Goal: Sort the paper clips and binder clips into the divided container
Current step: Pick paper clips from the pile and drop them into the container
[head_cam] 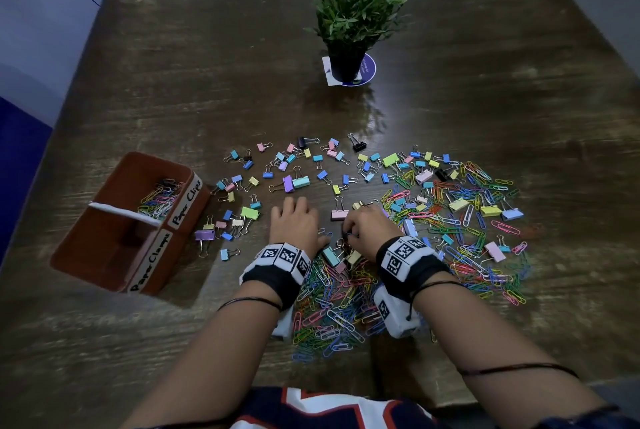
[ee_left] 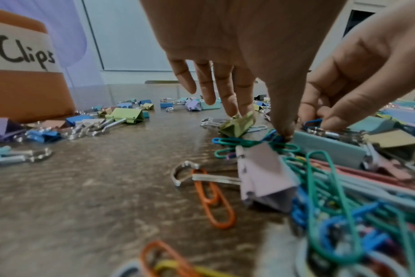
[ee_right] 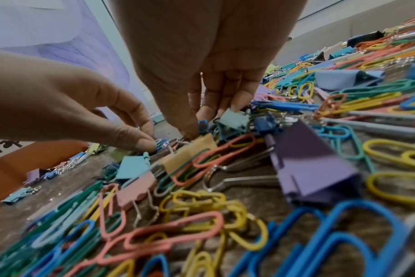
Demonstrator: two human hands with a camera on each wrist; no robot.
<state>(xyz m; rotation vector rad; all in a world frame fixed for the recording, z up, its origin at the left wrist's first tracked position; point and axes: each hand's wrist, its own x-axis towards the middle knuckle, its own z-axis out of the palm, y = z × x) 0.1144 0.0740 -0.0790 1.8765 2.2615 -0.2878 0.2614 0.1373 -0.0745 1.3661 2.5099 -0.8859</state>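
Broadly: dark wood table [head_cam: 450, 65]. Potted plant [head_cam: 353, 13] at far centre, standing on a card. Brown divided container [head_cam: 104, 255] at left, labels "Paper Clips" and "Paper Clamps"; paper clips lie in the far compartment, contents of the near one unclear.

Binder clips [head_cam: 298, 182] scattered across the middle, just beside the container and rightward. Paper clips [head_cam: 460, 207] massed at right and near the person, some binder clips mixed in.

Left hand [head_cam: 294, 224]: fingers extended downward, tips on the table; thumb presses on a bunch of green and blue paper clips [ee_left: 254, 144]. Nothing gripped.

Right hand [head_cam: 369, 226]: just beside the left, fingers curled down, thumb and forefinger pinching a small blue paper clip [ee_right: 202, 124] at the pile's edge.
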